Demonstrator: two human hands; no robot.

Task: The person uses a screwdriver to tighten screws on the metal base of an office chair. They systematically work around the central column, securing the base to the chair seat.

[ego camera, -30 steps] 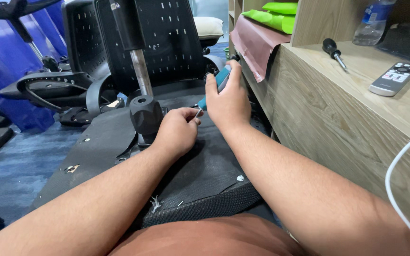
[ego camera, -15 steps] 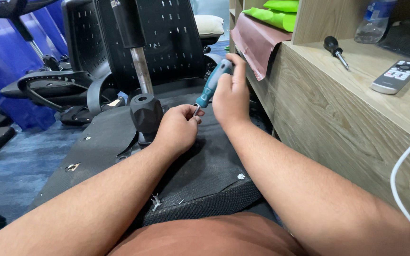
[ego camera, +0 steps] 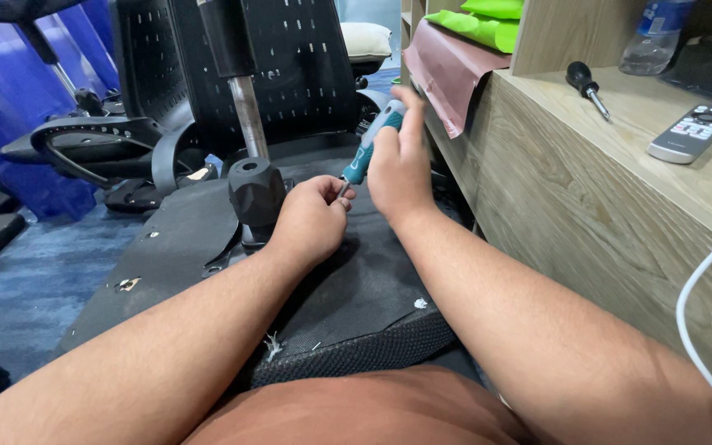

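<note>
My right hand grips a teal-handled screwdriver, tilted with its tip pointing down-left. My left hand is closed around the screwdriver's metal tip, pressed on the black underside of an upturned office chair seat lying across my lap. A black cylinder mount with a metal gas-lift post rises just left of my left hand. What lies beneath my fingers is hidden.
A wooden desk runs along the right, carrying a black-handled screwdriver, a grey remote, a plastic bottle and a white cable. A black perforated chair back stands ahead; armrest parts lie left on blue carpet.
The screwdriver has swung from being tucked behind my right hand to an upright tilt, its tip now at my left fingers. Both hands stayed at the same spot on the seat.
</note>
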